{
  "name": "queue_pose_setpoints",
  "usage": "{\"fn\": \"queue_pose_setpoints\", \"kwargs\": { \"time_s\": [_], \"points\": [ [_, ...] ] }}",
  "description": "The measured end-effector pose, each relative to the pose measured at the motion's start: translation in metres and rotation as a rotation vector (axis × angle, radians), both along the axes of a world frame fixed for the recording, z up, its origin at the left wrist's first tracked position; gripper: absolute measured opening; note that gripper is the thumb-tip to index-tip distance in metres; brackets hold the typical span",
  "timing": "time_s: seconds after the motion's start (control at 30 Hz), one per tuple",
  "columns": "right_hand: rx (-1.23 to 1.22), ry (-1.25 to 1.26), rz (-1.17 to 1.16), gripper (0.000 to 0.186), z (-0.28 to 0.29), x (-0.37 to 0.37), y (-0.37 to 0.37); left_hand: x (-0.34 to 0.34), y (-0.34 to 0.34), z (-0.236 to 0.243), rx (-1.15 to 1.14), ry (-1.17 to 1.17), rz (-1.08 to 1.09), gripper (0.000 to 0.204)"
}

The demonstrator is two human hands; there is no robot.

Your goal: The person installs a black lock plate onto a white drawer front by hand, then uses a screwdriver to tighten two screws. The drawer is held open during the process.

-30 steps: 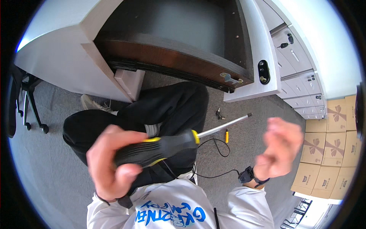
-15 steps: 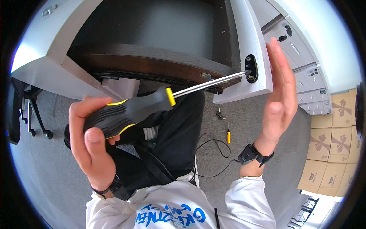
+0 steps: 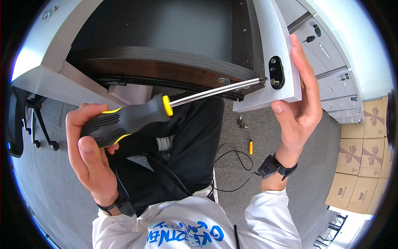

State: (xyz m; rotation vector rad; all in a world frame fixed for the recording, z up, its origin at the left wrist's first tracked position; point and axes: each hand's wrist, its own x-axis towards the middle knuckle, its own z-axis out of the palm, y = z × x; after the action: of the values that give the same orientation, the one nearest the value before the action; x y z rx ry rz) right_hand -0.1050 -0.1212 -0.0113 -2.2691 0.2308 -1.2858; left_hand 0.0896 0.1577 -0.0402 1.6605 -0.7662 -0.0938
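Note:
My left hand (image 3: pixel 94 153) is wrapped around the black and yellow handle of a large screwdriver (image 3: pixel 137 117). The metal shaft slants up to the right, and its tip ends just left of a black oval lock plate (image 3: pixel 276 72), apart from it. This plate sits on the inner face of a pale wood-grain drawer front (image 3: pixel 265 41); a screw head shows at its lower end. My right hand (image 3: pixel 302 103) lies against the outer side of the drawer front, fingers stretched out, thumb by its near end. What its palm touches is hidden.
The dark drawer box (image 3: pixel 166 54) is pulled out of a pale cabinet (image 3: pixel 54 58). On the grey carpet lie a small yellow-handled screwdriver (image 3: pixel 251 146), keys (image 3: pixel 241 121) and a black cable (image 3: pixel 232 190). Cardboard boxes (image 3: pixel 348 155) and lockable drawers (image 3: pixel 327 54) stand right; an office chair (image 3: pixel 35 118) stands left.
The screwdriver has drawn back left, its tip coming off the lock plate and baring the screw head. My right thumb has moved in to the drawer front's near end.

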Motion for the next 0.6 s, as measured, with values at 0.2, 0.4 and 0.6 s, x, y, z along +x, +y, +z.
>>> {"fn": "queue_pose_setpoints", "kwargs": {
  "time_s": [0.2,0.4,0.6],
  "points": [
    [0.02,0.016,-0.023,0.084,-0.004,-0.002,0.003,0.001,0.008,-0.009,-0.024,0.024,0.131,0.068],
    [-0.014,0.024,0.03,0.091,-0.007,-0.002,0.0,-0.002,0.012,-0.017,-0.027,0.019,0.205,0.07],
    [0.01,-0.011,0.063,0.092,-0.014,0.0,-0.001,0.004,0.016,-0.016,-0.006,-0.023,0.116,0.064]
  ]
}}
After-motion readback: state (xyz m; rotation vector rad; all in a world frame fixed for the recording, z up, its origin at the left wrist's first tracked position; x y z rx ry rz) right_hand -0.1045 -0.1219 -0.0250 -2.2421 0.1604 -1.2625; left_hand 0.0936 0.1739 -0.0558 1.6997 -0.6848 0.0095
